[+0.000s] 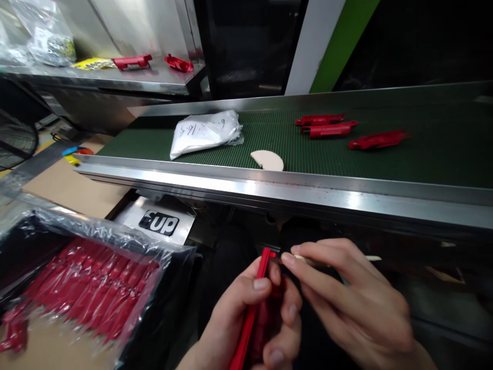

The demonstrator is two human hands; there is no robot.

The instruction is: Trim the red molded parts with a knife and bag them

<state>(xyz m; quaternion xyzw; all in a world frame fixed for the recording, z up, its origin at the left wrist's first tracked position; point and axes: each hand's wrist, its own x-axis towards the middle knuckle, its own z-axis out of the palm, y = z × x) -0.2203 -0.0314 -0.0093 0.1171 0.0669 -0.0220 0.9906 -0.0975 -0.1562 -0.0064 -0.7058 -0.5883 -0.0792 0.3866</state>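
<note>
Left hand point(227, 312) wrapped round a red plastic piece point(245, 331) just in front of the conveyor point(269, 131), right hand point(358, 295) pinching a thin pale stick point(374, 258) near the piece's conveyor-side end, somebody sits working.

A conveyor point(150, 137) carries a packet point(206, 132), a disc piece point(268, 160) to its right beside the near rail point(215, 173), and three casings point(332, 130) farther right. Behind it at left, two more casings point(131, 61) lie on a table point(115, 81); before it, a box point(165, 298) of casings sits left of the person's left hand point(231, 311) and right hand point(358, 298).
</note>
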